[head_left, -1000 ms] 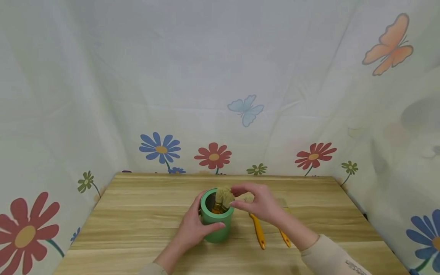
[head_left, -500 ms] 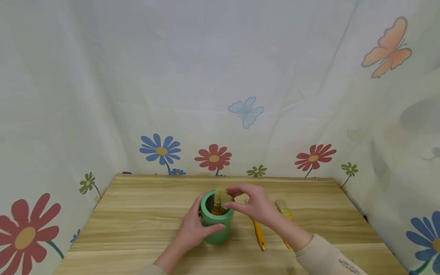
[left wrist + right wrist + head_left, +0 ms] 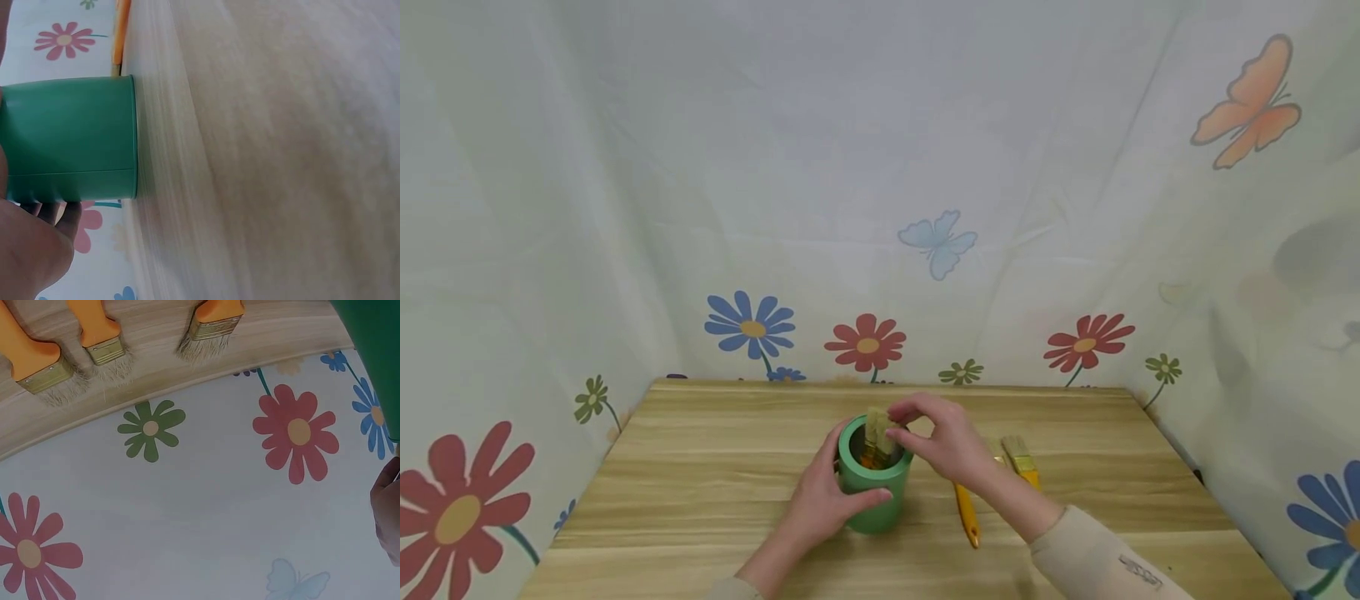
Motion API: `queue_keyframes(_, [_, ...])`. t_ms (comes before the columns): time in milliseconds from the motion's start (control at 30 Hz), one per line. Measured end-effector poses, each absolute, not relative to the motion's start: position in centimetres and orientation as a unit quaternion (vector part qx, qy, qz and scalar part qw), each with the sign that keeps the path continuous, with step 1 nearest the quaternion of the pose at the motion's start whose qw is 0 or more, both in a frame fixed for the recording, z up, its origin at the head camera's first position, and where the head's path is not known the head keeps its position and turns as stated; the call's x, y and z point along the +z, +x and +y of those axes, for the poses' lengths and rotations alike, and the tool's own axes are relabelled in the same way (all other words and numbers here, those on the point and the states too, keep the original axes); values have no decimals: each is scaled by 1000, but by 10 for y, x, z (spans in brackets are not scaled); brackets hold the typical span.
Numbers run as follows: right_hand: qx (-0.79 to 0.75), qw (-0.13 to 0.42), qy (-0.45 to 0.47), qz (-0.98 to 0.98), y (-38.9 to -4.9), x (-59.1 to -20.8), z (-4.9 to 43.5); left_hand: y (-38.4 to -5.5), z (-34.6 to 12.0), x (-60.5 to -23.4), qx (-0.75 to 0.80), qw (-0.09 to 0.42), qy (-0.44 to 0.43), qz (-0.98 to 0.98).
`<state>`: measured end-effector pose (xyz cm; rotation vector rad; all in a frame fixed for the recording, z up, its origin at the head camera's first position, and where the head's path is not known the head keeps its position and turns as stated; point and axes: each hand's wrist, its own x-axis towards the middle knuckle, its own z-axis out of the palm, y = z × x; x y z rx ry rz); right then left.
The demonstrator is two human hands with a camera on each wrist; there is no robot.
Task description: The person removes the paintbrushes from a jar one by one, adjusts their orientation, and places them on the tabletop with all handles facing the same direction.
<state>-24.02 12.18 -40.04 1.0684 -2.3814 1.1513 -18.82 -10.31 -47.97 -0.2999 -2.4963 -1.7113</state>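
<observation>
“Slightly leftward, the right grip [image 3: 943, 437] and the bristles [image 3: 876, 429] have been shifted. How is everything held?”

“By the curled left grip [image 3: 822, 493], the green cup [image 3: 878, 518] is clasped, seemingly above the table [image 3: 715, 467]; probably light, stiff, best taken round its wall. Inside, the soft-looking bristles seem pinched by the right grip, thumb and fingertip nearly together. Rightward, three orange-handled brushes [image 3: 97, 325] are laid.”
</observation>
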Motion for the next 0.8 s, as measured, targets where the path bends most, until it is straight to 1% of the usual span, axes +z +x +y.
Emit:
queue_keyframes(200, [407,153,376,-818,-242,-403,121,-189,-103,-481,-563,52,-97,-819])
queue_keyframes(433, [435,150,382,-801,-241,-401,123,-190,-103,-482,-562,49,-95,-820])
queue_keyframes(800, [460,172,423,-761,-233,-366,128,-191,-103,-482,-566,47,-100,-817])
